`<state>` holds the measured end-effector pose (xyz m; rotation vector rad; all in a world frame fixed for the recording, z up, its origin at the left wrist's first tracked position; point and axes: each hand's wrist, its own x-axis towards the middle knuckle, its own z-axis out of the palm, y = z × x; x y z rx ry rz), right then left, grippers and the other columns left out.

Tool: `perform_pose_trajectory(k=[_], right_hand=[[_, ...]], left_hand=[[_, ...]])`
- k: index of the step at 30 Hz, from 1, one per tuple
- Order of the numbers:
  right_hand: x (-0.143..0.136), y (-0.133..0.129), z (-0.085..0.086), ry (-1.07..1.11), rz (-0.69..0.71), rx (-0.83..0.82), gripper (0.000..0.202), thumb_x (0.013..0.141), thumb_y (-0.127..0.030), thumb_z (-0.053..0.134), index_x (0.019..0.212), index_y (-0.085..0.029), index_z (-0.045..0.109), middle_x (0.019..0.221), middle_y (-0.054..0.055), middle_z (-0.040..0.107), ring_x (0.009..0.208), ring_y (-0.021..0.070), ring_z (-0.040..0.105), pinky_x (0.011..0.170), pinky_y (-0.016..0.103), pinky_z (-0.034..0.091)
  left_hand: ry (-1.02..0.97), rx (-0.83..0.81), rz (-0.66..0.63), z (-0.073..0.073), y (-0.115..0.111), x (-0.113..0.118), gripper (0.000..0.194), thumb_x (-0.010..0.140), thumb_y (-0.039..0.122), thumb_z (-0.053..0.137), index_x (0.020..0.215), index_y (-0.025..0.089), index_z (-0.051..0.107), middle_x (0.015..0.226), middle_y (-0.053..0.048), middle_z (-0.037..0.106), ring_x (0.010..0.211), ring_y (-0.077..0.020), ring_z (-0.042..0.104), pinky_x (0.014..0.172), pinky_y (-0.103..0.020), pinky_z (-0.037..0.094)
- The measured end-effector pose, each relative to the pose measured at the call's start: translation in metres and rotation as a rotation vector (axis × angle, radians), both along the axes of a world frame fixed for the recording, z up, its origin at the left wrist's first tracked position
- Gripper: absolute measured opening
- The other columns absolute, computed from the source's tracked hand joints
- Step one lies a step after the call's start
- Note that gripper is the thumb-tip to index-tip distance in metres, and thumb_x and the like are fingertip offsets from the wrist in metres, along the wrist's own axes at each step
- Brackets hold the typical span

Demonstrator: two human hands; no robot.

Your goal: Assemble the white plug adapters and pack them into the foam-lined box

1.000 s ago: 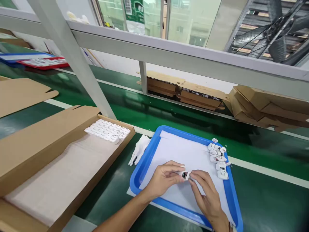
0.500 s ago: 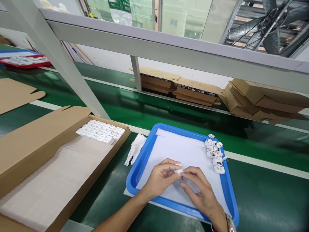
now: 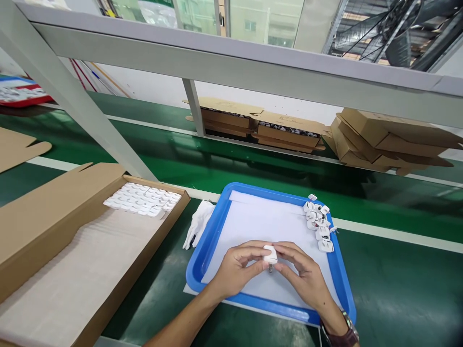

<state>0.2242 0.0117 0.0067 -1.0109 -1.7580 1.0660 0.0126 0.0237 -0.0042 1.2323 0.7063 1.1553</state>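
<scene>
Between my two hands is a small white plastic housing [image 3: 270, 254] with a short metal piece sticking out at its lower end. The fingers of my left hand [image 3: 241, 267] pinch it from the left. From the right, the thumb and fingertips of my right hand [image 3: 303, 275] close on it too. Both hands are above the blue tray [image 3: 198, 274], which is lined with a white sheet [image 3: 253, 217]. Several similar white housings [image 3: 318, 222], some with small wires showing, lie heaped along the tray's right edge.
Left of the tray stands an open cardboard box [image 3: 144, 262] with rows of white pieces [image 3: 142, 198] at its far end. A white glove [image 3: 198, 224] lies between them. Behind, a grey metal frame [image 3: 217, 58] crosses the bench, with cardboard boxes [image 3: 289, 135] beyond.
My right hand has come in closer, its thumb and fingers now on the white housing. The housing has turned so that its smooth face and metal end show. The view has shifted slightly.
</scene>
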Motion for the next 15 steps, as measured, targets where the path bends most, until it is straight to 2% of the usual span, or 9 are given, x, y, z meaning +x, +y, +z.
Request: perform_pose_trajectory(k=[4,8,11,15], right_hand=[[0.003,-0.0012,-0.0013,0.036,0.024,-0.167,0.034,0.101,-0.033,0.065,0.134,-0.036,0.066,0.128,0.006,0.068,0.117,0.0231,0.069,0.101,0.037,0.061],[0.0035,-0.0026,-0.0058,-0.006,0.021,-0.133,0.035,0.102,-0.033,0.062,0.136,-0.038,0.064,0.128,0.006,0.066,0.12,0.0239,0.065,0.103,0.038,0.059],[0.0015,-0.0034,-0.0074,0.013,0.051,-0.104,0.038,0.103,-0.03,0.06,0.14,-0.039,0.06,0.126,0.006,0.064,0.119,0.0229,0.063,0.105,0.04,0.057],[-0.0017,-0.0037,-0.0068,0.03,0.032,-0.102,0.038,0.102,-0.028,0.062,0.138,-0.038,0.06,0.12,0.005,0.064,0.116,0.0217,0.064,0.105,0.04,0.057]], left_hand=[[0.017,0.065,-0.014,-0.002,-0.0007,-0.0004,0.024,0.088,0.022,0.078,0.112,0.021,0.082,0.123,-0.016,0.074,0.114,-0.0289,0.072,0.097,-0.039,0.061],[0.05,0.078,-0.025,-0.0048,-0.0005,0.001,0.024,0.089,0.023,0.078,0.113,0.021,0.082,0.123,-0.017,0.074,0.115,-0.0301,0.072,0.099,-0.041,0.059],[0.074,0.068,0.005,-0.0057,-0.0006,0.0015,0.021,0.089,0.024,0.078,0.109,0.022,0.083,0.123,-0.016,0.074,0.112,-0.0286,0.073,0.096,-0.038,0.061],[0.114,0.111,-0.025,-0.0038,0.0,-0.0021,0.022,0.092,0.023,0.075,0.112,0.022,0.082,0.126,-0.015,0.074,0.116,-0.0276,0.072,0.099,-0.036,0.059]])
